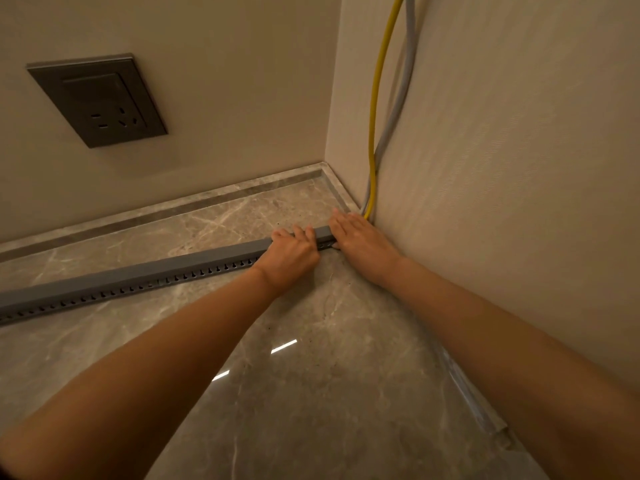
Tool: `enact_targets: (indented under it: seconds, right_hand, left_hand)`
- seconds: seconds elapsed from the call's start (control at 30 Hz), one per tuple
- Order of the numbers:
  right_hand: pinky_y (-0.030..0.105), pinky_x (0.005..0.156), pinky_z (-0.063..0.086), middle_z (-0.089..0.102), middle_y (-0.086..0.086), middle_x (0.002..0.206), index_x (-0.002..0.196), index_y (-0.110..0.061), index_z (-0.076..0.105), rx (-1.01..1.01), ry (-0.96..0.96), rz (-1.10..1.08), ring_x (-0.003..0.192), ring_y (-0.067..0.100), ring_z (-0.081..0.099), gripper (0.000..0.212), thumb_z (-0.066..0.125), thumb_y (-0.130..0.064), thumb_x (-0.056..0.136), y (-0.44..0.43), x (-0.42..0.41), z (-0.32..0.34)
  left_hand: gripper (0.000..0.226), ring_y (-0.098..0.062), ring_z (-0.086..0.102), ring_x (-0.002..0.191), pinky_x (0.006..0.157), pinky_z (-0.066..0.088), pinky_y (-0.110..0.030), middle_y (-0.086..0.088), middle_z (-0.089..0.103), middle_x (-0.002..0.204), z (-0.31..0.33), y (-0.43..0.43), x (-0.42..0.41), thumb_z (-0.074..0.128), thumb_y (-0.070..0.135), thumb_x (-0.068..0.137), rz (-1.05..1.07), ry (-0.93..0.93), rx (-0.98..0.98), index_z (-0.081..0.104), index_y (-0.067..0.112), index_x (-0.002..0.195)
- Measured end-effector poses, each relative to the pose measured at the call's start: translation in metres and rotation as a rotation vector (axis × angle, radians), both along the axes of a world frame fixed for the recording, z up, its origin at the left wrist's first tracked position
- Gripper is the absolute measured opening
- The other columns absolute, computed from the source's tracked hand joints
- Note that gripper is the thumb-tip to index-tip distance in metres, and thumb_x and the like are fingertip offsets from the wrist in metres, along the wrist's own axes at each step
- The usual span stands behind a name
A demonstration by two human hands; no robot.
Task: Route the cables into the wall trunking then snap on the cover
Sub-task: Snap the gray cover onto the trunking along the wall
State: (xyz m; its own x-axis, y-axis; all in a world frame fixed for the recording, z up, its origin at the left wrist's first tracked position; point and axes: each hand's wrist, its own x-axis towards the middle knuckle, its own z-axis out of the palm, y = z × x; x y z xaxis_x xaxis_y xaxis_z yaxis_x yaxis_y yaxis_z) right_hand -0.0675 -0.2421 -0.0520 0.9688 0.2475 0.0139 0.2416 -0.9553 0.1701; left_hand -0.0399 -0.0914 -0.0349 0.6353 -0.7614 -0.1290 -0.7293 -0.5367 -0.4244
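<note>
A long grey slotted trunking (pixel 131 282) lies across the marble floor, running from the left edge to the wall corner. Its flat grey cover (pixel 207 258) sits on top along the whole length. My left hand (pixel 294 252) is closed over the trunking near its right end, fingers curled over the cover. My right hand (pixel 356 237) lies flat, palm down, on the very end by the corner. A yellow cable (pixel 374 98) and a grey cable (pixel 403 98) hang down the right wall and drop behind my right hand; where they enter is hidden.
A dark wall socket (pixel 100 100) sits on the back wall, upper left. A marble skirting (pixel 166 206) runs along the back wall. The right wall (pixel 519 168) is close beside my right arm. A pale strip (pixel 471 400) lies along the right wall's foot.
</note>
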Motion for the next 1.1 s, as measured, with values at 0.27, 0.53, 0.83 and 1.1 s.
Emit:
enact_targets:
  seconds: [0.27, 0.53, 0.83, 1.1]
  right_hand:
    - [0.041, 0.076, 0.059, 0.074, 0.024, 0.098, 0.095, 0.006, 0.070, 0.000, -0.153, 0.043, 0.091, 0.030, 0.073, 0.034, 0.067, -0.002, 0.062, 0.001, 0.002, -0.009]
    - [0.040, 0.075, 0.059, 0.075, 0.023, 0.094, 0.094, 0.007, 0.070, -0.006, -0.087, -0.021, 0.087, 0.030, 0.074, 0.056, 0.091, -0.005, 0.044, 0.002, -0.001, -0.011]
    - [0.041, 0.106, 0.042, 0.051, 0.035, 0.130, 0.125, 0.016, 0.048, -0.029, -0.059, -0.055, 0.123, 0.041, 0.053, 0.051, 0.023, 0.002, 0.082, 0.007, -0.005, 0.001]
    - [0.036, 0.084, 0.057, 0.073, 0.022, 0.103, 0.101, 0.006, 0.070, -0.142, -0.150, -0.078, 0.098, 0.028, 0.071, 0.049, 0.032, 0.000, 0.071, 0.013, -0.003, -0.016]
  left_hand:
    - [0.048, -0.034, 0.073, 0.066, 0.059, 0.060, -0.035, -0.024, 0.075, 0.095, -0.021, 0.007, 0.008, 0.071, 0.022, 0.076, -0.007, -0.069, -0.089, 0.065, -0.008, 0.113]
    - [0.027, -0.028, 0.066, 0.040, 0.038, 0.052, -0.028, -0.018, 0.074, 0.063, -0.017, 0.003, 0.007, 0.061, 0.011, 0.069, -0.015, -0.176, -0.150, 0.077, -0.004, 0.086]
    - [0.031, -0.037, 0.074, 0.070, 0.062, 0.062, -0.038, -0.030, 0.074, 0.087, -0.019, 0.021, 0.013, 0.058, -0.002, 0.073, -0.123, -0.066, -0.228, 0.070, -0.013, 0.099]
    - [0.048, -0.042, 0.071, 0.092, 0.075, 0.058, -0.048, -0.034, 0.070, 0.101, -0.021, 0.032, 0.013, 0.033, 0.006, 0.077, -0.223, 0.024, -0.285, 0.066, -0.016, 0.105]
